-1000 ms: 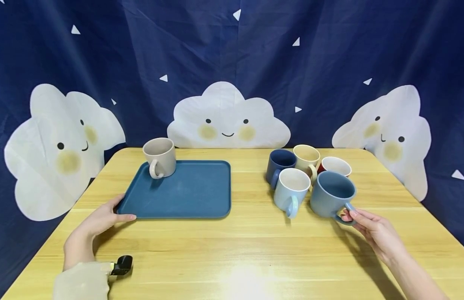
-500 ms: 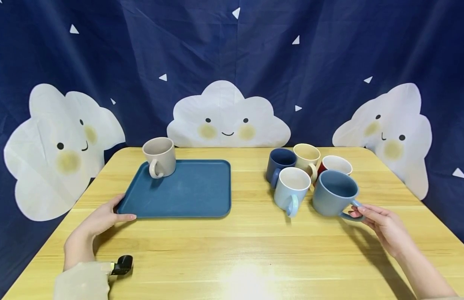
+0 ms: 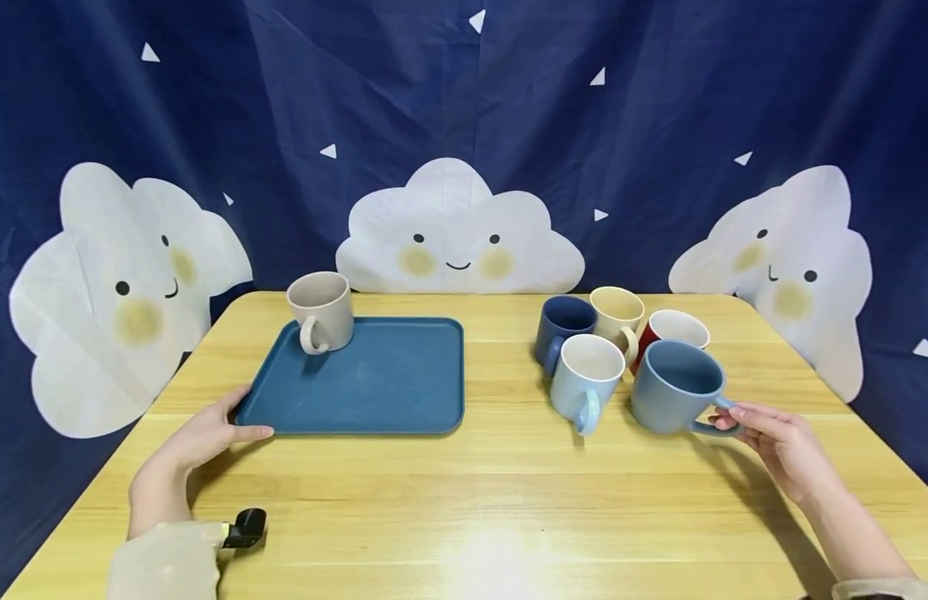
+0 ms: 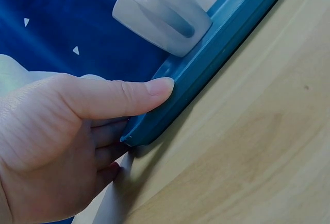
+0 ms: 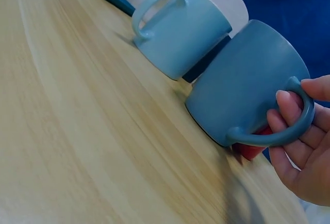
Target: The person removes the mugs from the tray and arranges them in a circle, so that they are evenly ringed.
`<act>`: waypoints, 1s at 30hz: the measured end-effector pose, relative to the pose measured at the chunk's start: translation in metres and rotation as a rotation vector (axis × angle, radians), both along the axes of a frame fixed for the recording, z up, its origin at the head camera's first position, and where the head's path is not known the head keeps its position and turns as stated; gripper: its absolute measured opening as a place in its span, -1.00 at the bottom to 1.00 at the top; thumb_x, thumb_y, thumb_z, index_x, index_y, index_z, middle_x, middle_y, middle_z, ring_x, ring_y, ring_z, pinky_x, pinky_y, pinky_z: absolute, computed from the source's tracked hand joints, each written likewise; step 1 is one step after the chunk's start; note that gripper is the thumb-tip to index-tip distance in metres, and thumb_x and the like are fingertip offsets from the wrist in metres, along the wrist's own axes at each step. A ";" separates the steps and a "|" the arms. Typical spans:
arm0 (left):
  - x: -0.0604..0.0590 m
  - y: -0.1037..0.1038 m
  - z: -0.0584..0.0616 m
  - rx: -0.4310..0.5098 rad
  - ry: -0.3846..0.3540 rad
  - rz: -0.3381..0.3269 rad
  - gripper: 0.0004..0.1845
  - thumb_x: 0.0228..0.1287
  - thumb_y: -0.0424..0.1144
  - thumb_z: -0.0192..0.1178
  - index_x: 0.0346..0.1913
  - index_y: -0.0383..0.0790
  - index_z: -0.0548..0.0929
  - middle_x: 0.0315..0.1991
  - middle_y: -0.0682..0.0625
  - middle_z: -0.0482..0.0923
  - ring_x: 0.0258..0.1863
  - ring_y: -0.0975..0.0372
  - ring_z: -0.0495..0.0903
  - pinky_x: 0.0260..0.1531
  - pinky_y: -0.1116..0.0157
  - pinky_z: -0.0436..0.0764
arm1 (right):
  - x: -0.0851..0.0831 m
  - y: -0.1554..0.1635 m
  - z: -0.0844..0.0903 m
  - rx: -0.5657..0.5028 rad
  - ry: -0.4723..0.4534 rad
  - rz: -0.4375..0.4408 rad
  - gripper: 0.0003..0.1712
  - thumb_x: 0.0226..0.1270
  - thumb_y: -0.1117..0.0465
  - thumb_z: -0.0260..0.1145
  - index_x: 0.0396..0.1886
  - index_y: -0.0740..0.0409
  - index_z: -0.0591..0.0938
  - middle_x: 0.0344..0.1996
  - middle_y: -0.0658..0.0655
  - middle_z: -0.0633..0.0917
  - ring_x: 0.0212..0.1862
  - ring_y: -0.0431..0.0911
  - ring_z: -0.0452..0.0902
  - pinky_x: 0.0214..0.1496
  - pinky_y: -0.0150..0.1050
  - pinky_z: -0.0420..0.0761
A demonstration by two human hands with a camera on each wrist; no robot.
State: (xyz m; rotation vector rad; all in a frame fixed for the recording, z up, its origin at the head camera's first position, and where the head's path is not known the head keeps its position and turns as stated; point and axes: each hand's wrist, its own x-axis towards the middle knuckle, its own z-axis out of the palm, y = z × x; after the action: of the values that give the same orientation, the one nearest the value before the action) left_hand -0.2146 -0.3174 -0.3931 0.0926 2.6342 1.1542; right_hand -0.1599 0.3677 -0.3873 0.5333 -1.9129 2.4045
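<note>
Red mug [image 3: 670, 329] mostly hidden behind blue mug [image 3: 674, 387]

Your left hand [image 3: 197, 442] lies low, thumb stretched forward, fingers tucked beneath. Your right hand [image 3: 779, 442] reaches inward, forearm angled, fingers [image 5: 286, 112] curled in a grip.

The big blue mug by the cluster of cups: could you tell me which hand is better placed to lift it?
The right hand: it already grips the blue mug by its handle. The left hand holds the tray corner.
</note>
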 end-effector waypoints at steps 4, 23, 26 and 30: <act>0.000 -0.001 0.002 -0.004 0.003 -0.002 0.13 0.10 0.00 0.31 0.40 -0.50 -0.26 0.31 -0.60 -0.23 0.27 -0.42 -0.17 0.13 -0.32 -0.03 | 0.000 0.001 -0.001 -0.001 -0.010 -0.013 -0.49 0.38 0.57 -0.22 -0.22 0.27 0.70 -0.35 0.10 0.74 -0.14 -0.17 0.64 -0.10 -0.45 0.53; -0.001 0.000 0.003 -0.018 0.004 -0.005 0.10 0.13 -0.04 0.29 0.39 -0.51 -0.27 0.32 -0.60 -0.23 0.26 -0.42 -0.17 0.13 -0.31 -0.02 | -0.005 0.020 -0.008 -0.017 0.006 -0.059 -0.57 0.33 0.60 -0.10 -0.14 0.30 0.68 -0.26 0.12 0.73 -0.15 -0.16 0.64 -0.11 -0.41 0.57; -0.001 0.000 0.003 -0.017 -0.001 -0.003 0.11 0.13 -0.04 0.29 0.40 -0.50 -0.27 0.32 -0.59 -0.23 0.27 -0.42 -0.17 0.13 -0.31 -0.01 | -0.013 0.042 -0.021 0.029 0.032 -0.160 -0.61 0.29 0.61 0.01 -0.14 0.26 0.69 -0.24 0.08 0.73 -0.18 -0.18 0.65 -0.14 -0.39 0.59; -0.001 0.000 0.001 -0.012 -0.003 -0.004 0.11 0.13 -0.04 0.29 0.40 -0.50 -0.28 0.32 -0.59 -0.23 0.27 -0.42 -0.16 0.13 -0.31 -0.01 | -0.013 0.050 -0.016 0.116 0.104 -0.277 -0.65 0.24 0.62 0.07 -0.11 0.32 0.66 -0.24 0.06 0.73 -0.18 -0.19 0.65 -0.15 -0.40 0.58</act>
State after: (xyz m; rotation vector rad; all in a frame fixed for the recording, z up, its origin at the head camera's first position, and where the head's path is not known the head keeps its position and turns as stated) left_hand -0.2157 -0.3173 -0.3917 0.0933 2.6366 1.1355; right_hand -0.1728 0.4181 -0.4036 0.3609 -1.9456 2.0669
